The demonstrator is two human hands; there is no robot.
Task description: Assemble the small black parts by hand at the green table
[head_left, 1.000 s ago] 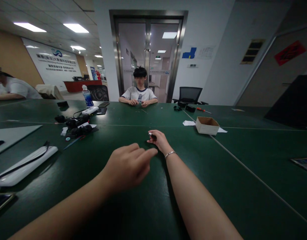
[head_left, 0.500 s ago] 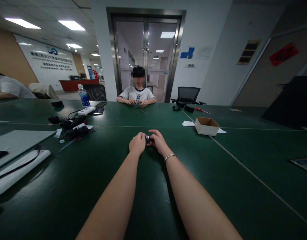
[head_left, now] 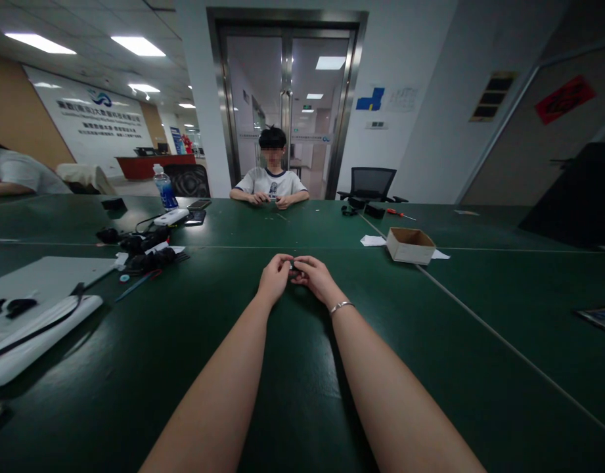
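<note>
Left hand and right hand meet above the table, fingertips pinched shut on a small dark part between them. Risk: the part is tiny, so uneven pinch pressure could flick it onto the dark table.

Bare forearms, no sleeves; thin silver bracelet on the right wrist.

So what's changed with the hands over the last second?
The left hand moved forward from near the camera and closed its fingers on the small dark part that the right hand already pinched. Both now hold it together above the green table. The cardboard box stayed put.
</note>
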